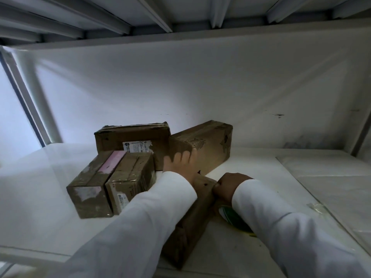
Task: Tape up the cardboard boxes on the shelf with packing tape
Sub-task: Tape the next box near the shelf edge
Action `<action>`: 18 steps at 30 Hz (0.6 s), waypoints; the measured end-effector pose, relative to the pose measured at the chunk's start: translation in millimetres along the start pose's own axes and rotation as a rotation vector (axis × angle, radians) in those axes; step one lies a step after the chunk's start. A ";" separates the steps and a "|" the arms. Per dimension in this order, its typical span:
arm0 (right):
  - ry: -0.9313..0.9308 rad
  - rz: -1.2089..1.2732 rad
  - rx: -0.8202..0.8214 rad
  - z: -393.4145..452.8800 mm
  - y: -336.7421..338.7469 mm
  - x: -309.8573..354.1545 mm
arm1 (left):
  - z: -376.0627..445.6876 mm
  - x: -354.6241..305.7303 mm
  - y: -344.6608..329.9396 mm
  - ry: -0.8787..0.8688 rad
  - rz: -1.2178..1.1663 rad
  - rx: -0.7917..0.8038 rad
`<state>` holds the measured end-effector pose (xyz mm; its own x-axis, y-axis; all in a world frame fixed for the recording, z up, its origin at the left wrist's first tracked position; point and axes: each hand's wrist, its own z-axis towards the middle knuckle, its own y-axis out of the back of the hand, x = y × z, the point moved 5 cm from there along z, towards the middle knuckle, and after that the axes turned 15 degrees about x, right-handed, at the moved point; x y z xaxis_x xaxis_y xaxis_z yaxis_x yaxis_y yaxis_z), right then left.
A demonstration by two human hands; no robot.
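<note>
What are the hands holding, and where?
Left hand lies flat on the long box. Right hand grips a green-and-white tape roll by its top beside that box.

One head-worn view: you looked forward and slightly up into the white shelf (pixel 60 177) bay, close over the cardboard boxes (pixel 112 177).

Both white-sleeved arms reach forward; left hand (pixel 178 163) lies flat, fingers extended; right hand (pixel 228 187) seems curled, gripping.
</note>
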<state>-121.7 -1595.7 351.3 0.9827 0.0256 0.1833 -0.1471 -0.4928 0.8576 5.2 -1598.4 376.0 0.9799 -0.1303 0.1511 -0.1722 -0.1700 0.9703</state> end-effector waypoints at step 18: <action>0.000 -0.006 -0.018 8.3 -0.2 -2.3 | 24.6 12.3 -51.1 0.142 -0.521 0.217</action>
<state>-123.0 -1602.9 346.7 0.9837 0.0283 0.1777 -0.1430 -0.4769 0.8672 23.5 -1615.4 323.6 0.9421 0.1538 -0.2981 0.3347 -0.3748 0.8646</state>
